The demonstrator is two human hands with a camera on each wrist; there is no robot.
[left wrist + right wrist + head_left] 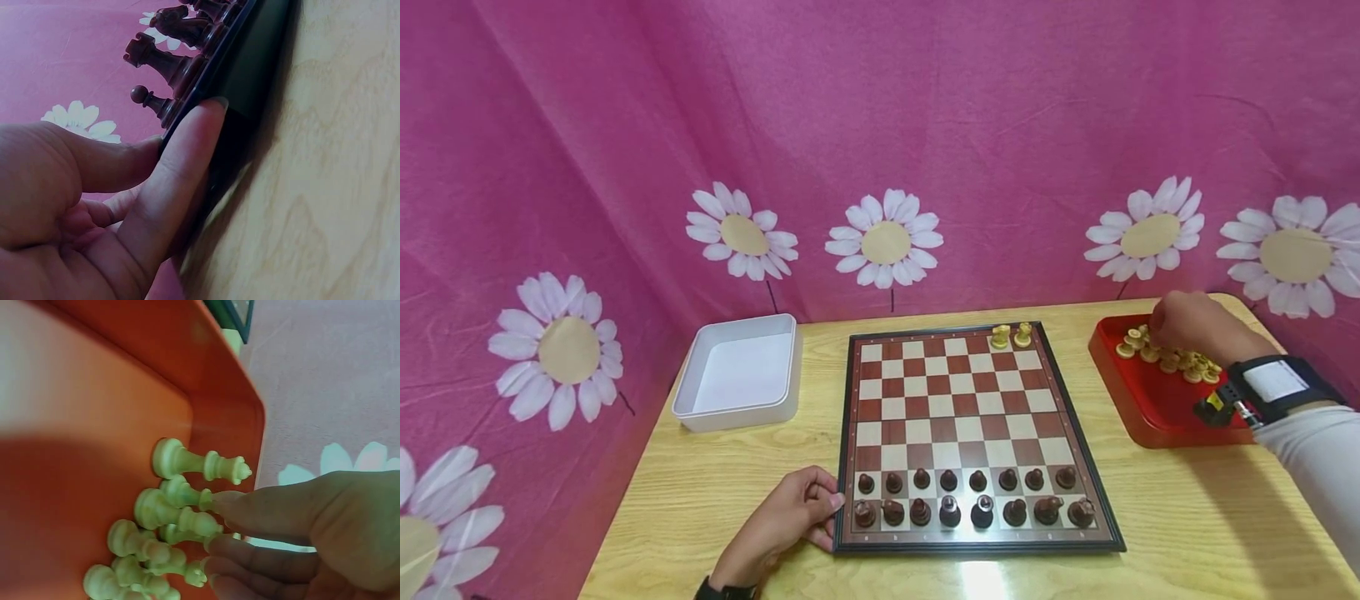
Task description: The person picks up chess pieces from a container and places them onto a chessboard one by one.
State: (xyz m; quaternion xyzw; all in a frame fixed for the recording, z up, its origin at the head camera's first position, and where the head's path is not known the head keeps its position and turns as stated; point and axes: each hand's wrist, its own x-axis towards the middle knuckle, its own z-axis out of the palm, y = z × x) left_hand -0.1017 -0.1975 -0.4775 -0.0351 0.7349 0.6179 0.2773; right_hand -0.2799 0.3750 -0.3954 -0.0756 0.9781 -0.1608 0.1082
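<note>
At the front left corner of the chessboard (958, 429), my left hand (793, 512) grips the black edge; in the left wrist view the thumb lies at its rim and a finger (181, 162) along its side. Dark chess pieces (950, 510) stand in two rows along the near side. A cream knight (1000, 337) and a cream rook (1022, 335) stand at the far right corner. My right hand (1198, 323) reaches into the red tray (1123, 400), thumb and fingers around the tops of cream pieces (159, 509). A cream queen (200, 464) stands beside the thumb.
A white box (737, 412) with a low rim stands at the back left of the wooden table (700, 467). Behind the table hangs a pink cloth (880, 108) with printed daisies. The red tray's wall (212, 362) rises around the cream pieces.
</note>
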